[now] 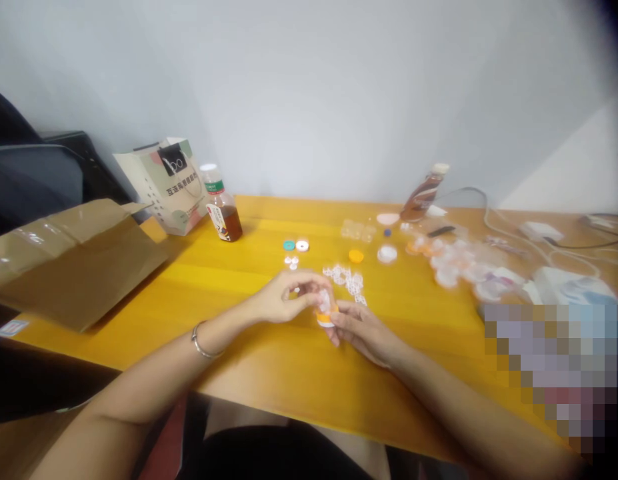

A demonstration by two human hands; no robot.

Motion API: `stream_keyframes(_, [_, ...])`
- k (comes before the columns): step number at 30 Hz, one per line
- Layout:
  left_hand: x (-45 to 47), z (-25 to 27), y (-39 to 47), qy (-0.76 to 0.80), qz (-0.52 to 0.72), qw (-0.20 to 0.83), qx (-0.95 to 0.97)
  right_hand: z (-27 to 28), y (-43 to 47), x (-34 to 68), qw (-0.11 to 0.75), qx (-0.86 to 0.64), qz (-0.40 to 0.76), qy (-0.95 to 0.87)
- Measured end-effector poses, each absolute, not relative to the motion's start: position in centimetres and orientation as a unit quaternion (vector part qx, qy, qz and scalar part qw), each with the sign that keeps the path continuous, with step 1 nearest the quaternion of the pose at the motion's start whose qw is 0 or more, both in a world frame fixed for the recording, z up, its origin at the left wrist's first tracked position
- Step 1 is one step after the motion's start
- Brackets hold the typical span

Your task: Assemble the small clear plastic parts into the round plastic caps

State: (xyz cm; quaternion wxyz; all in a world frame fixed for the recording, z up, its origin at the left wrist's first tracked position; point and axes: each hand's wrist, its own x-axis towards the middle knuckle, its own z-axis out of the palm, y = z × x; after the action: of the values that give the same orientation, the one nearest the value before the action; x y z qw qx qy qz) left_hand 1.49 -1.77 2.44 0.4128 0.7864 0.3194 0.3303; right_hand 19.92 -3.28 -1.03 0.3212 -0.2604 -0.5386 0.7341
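1. Well, at the far left of the desk (269, 367) a brown paper bag (79, 267) lies on its side, with a printed bag (163, 187) standing behind it, both probably pushed out there to leave working room.
2. Next, a bottle of brown drink (226, 217) stands capped near the printed bag, seemingly beyond elbow range.
3. Then a green disc (289, 245) and a white disc (302, 246) lie flat side by side, with small white pieces (291, 262) just nearer, likely spread so each is easy to pick out.
4. The left hand (279, 300) arches over from the side, thumb and fingers drawn narrow at the top of the small container (327, 320); blur hides whether they pinch anything.
5. The small container, orange and white, is between the 2 hands, above the desk's middle. Its top seems to point up towards the left fingers, its long axis roughly upright; blur hides any slight tilt.
6. The right hand (366, 333) holds the small container from the side, fingers closed round it, presumably steadying it and leaving the top free.
7. Beyond the hands lie white linked pieces (346, 277), an orange disc (356, 257) and a white round lid (387, 253), apparently kept within reach.
8. Farther right, clear and orange items (453, 260) sit heaped together, perhaps as a supply.
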Motion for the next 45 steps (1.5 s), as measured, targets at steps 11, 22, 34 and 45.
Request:
stream_keyframes(11, [0.3, 2.5, -0.4, 0.259, 0.289, 0.456, 0.801, -0.9, -2.9, 20.0, 0.303, -0.317, 0.637, -0.634])
stream_keyframes(22, [0.1, 3.1, -1.0, 0.297, 0.248, 0.332, 0.860, -0.9, -2.9, 19.7, 0.280, -0.336, 0.615, -0.656])
stream_keyframes(34, [-0.1, 3.1, -1.0, 0.297, 0.210, 0.333, 0.870, -0.8, -3.0, 19.7, 0.266, -0.343, 0.598, -0.674])
stream_keyframes(45, [0.1, 3.2, -1.2, 0.318, 0.222, 0.277, 0.879, -1.6, -3.1, 19.6, 0.297, -0.386, 0.524, -0.699])
